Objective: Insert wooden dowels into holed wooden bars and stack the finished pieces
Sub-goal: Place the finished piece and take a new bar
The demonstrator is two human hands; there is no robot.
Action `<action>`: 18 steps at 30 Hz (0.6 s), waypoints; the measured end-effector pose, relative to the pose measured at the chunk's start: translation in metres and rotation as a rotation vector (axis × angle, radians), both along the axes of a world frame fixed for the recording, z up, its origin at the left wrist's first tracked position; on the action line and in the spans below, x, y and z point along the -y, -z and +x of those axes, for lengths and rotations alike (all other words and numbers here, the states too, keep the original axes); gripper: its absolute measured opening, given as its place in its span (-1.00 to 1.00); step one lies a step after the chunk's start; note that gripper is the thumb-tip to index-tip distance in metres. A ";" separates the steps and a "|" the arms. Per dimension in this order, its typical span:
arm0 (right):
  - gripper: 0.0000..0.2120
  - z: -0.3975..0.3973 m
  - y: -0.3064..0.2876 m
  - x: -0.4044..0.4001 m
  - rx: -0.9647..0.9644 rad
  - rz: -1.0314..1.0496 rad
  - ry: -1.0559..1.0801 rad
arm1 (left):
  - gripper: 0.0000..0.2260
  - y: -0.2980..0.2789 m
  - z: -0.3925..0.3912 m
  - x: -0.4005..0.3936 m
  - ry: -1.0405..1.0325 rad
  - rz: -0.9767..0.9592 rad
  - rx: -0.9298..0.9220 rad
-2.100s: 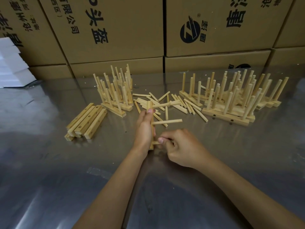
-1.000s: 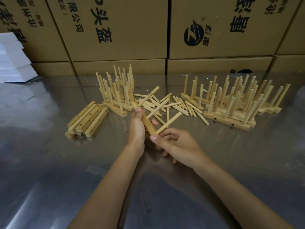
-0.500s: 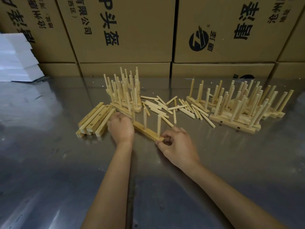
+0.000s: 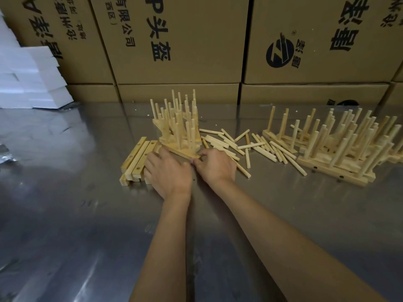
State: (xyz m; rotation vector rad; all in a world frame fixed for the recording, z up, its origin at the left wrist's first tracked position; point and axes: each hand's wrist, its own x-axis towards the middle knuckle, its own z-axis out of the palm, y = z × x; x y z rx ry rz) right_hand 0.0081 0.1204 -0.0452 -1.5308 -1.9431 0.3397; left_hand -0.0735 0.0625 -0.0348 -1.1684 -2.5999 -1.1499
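Here, boxes (image 4: 174, 40): cardboard, black Chinese print, round "Z" logo.
Left hand (image 4: 169, 171): grips the doweled bar (image 4: 185, 154) at the stack (image 4: 178, 127).
Right hand (image 4: 214, 165): pinches its other end.

Pale wooden bar with upright round dowels (image 4: 183, 152): lying at near edge of left cluster of finished dowelled bars (image 4: 176, 125), pegs vertical. Plain holed rectangular wooden bars (image 4: 137, 160): stacked flat, just left of that cluster. Loose light-wood round dowels (image 4: 250, 147): scattered flat at centre. Larger group of finished dowelled bars (image 4: 340, 149): standing at right, pegs splayed.
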 end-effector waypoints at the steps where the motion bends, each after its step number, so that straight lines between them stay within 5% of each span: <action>1: -0.79 -0.003 0.000 -0.004 0.011 0.005 -0.006 | -0.57 0.002 0.000 -0.001 0.005 -0.063 -0.042; 5: -0.74 -0.007 0.000 -0.015 0.035 -0.012 -0.020 | -0.56 0.001 0.003 -0.006 -0.019 -0.162 -0.148; 8: -0.62 -0.008 -0.002 -0.011 0.008 0.024 0.012 | -0.54 -0.003 0.003 -0.001 0.000 -0.129 -0.059; 12: -0.88 0.002 -0.004 0.006 -0.118 0.314 0.139 | -0.48 -0.009 0.000 0.005 0.033 -0.085 0.126; 15: -0.76 0.026 -0.002 0.014 0.008 0.289 0.202 | -0.45 -0.011 -0.004 0.006 0.035 -0.131 0.222; 18: -0.69 0.057 0.004 0.019 0.132 0.150 0.265 | -0.67 -0.011 -0.004 0.010 0.033 -0.183 0.231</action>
